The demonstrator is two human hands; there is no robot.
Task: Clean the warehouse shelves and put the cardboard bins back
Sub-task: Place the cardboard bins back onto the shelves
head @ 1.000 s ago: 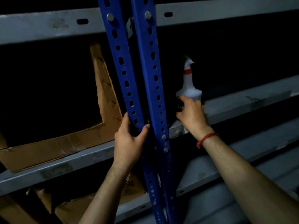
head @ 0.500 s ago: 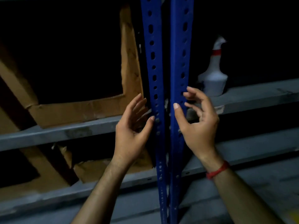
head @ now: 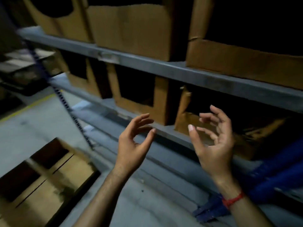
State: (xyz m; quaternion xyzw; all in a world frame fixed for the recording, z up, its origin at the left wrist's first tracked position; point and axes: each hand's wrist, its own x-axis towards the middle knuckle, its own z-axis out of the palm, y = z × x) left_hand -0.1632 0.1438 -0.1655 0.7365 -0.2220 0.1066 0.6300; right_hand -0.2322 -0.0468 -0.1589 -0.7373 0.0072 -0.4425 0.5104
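Hovering empty, the left hand (head: 131, 148) and the right hand (head: 216, 145) hang in front of the rack with palms turned toward each other. Their fingers are loosely curled and they grip nothing. A red band (head: 232, 199) sits on the right wrist.

Just beyond the fingertips runs the grey lower shelf edge (head: 165, 131). On it stand open-fronted cardboard bins. The nearest, a torn bin (head: 183, 123), is behind the right hand. Its front lip looks ragged and its left wall bent. A sounder middle bin (head: 160, 102) stands just beside it. More bins fill the upper shelf (head: 188, 72), among them a large upper bin (head: 131, 31). More cardboard (head: 54, 182) lies on the floor to the lower left, too blurred to make out.

These bins probably weigh little and flex easily. Thin corrugated walls would buckle under a pinch, and the torn lip might rip further. The safer hold is likely both hands flat on the two side walls, low near the base, or beneath the bottom, rather than the cut-out front edge.
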